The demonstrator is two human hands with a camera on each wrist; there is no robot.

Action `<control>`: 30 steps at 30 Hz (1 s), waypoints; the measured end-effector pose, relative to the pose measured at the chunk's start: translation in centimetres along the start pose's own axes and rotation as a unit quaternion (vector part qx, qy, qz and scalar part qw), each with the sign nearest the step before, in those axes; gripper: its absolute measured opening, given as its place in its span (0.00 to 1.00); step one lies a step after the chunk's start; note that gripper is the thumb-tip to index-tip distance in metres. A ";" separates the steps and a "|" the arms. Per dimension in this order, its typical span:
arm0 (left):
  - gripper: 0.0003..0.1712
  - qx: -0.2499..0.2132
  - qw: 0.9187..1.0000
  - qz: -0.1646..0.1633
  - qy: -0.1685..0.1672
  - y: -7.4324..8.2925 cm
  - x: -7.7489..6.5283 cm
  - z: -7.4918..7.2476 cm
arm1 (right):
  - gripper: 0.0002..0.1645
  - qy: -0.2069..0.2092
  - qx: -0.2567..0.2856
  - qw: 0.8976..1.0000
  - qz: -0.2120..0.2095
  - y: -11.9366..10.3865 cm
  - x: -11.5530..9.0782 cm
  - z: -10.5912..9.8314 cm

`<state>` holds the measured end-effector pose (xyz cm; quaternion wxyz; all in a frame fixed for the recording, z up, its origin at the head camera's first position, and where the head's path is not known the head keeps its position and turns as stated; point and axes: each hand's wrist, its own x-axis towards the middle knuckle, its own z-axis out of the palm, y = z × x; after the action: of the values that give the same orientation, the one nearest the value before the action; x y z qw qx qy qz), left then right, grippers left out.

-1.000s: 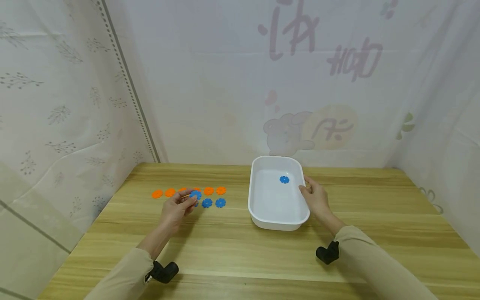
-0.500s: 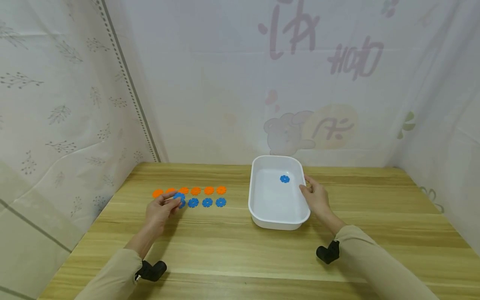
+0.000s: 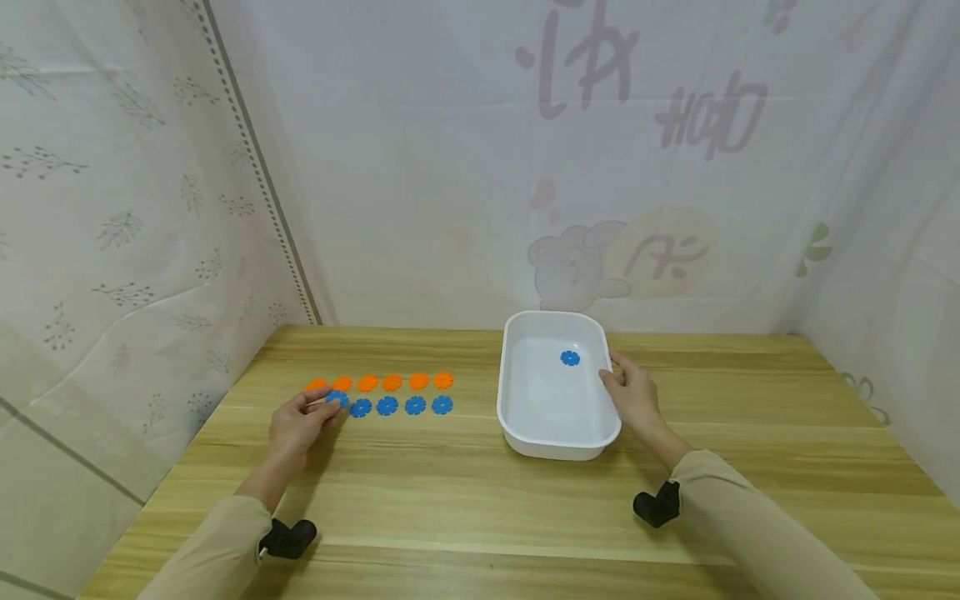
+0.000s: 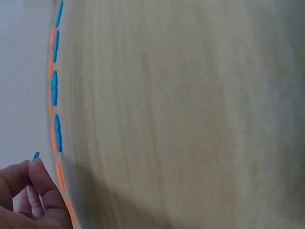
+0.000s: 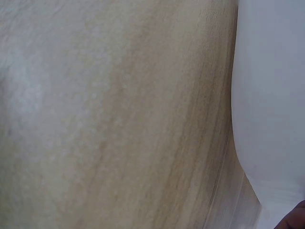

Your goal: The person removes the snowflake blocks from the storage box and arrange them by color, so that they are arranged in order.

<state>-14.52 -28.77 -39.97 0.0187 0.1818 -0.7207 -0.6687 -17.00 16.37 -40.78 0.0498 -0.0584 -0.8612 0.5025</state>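
Between thumb and fingertips my left hand (image 3: 298, 422) pinches a blue notched plastic disc (image 3: 337, 399), at the left end of a row of blue discs (image 3: 387, 406). In the left wrist view the held disc (image 4: 36, 155) shows only its edge above the thumb. Behind the blue row lies a row of orange discs (image 3: 392, 382), the leftmost partly covered by my left fingers. My right hand (image 3: 633, 396) grips the right wall of a white plastic basin (image 3: 558, 450), thumb over the rim. One blue disc (image 3: 570, 358) lies inside the basin, towards the back.
The wooden table (image 3: 450, 517) reaches back to a printed curtain (image 3: 405, 208), with another curtain (image 3: 127, 250) along the left. Black wrist cameras (image 3: 657, 505) sit on both sleeves. The right wrist view shows the basin's outer wall (image 5: 271, 95) beside bare wood.
My left hand has moved left along the row with the blue disc, uncovering more blue and orange discs. My right hand and the basin have stayed in place.
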 end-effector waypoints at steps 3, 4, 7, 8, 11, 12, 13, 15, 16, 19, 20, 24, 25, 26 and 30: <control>0.28 0.026 1.000 0.003 0.008 -0.2 0.2 -0.3 | 0.29 -0.002 0.004 1.000 0.001 0.0 -0.1 0.0; 0.28 0.037 0.999 0.004 0.010 -0.2 0.3 -0.4 | 0.29 -0.002 0.005 1.000 0.002 -0.1 -0.1 0.0; 0.27 0.059 0.998 0.008 0.016 -0.4 0.6 -0.6 | 0.29 -0.003 0.007 1.000 0.002 -0.1 -0.1 0.0; 0.27 0.065 0.998 0.010 0.017 -0.5 0.7 -0.7 | 0.29 -0.002 0.007 1.000 0.002 -0.2 -0.1 -0.1; 0.27 0.080 0.997 0.017 0.017 -0.6 0.8 -0.7 | 0.30 -0.004 0.007 1.000 0.005 -0.2 -0.2 -0.1; 0.26 0.087 0.996 0.020 0.017 -0.6 0.8 -0.7 | 0.30 -0.004 0.007 1.000 0.005 -0.2 -0.2 -0.1; 0.26 0.093 0.995 0.022 0.017 -0.6 0.8 -0.7 | 0.30 -0.005 0.006 1.000 0.006 -0.2 -0.2 -0.1; 0.25 0.106 0.994 0.027 0.016 -0.7 0.8 -0.8 | 0.30 -0.005 0.006 1.000 0.007 -0.3 -0.3 -0.1; 0.25 0.114 0.993 0.029 0.017 -0.7 0.8 -0.8 | 0.30 -0.005 0.006 1.000 0.007 -0.3 -0.3 -0.1; 0.24 0.148 0.988 0.037 0.021 -0.8 0.8 -0.8 | 0.30 -0.006 0.007 1.000 0.005 -0.3 -0.3 -0.1; 0.23 0.163 0.986 0.041 0.022 -0.8 0.9 -0.8 | 0.30 -0.006 0.006 1.000 0.004 -0.3 -0.3 -0.1; 0.21 0.234 0.970 0.061 0.035 -0.9 1.0 -1.0 | 0.30 -0.004 0.004 1.000 0.007 -0.3 -0.3 -0.1; 0.21 0.247 0.966 0.065 0.038 -0.9 1.0 -1.0 | 0.30 -0.002 0.003 1.000 0.007 -0.3 -0.2 0.0; 0.21 0.259 0.962 0.069 0.040 -0.9 1.0 -1.0 | 0.29 -0.001 0.002 1.000 0.007 -0.3 -0.2 0.0; 0.19 0.293 0.952 0.080 0.044 -0.6 1.1 -1.0 | 0.29 0.002 0.004 1.000 0.006 -0.3 -0.1 0.0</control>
<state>-15.08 -30.09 -40.71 0.0500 0.1500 -0.8956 -0.4157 -16.90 16.26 -40.53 0.0489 -0.0644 -0.8589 0.5058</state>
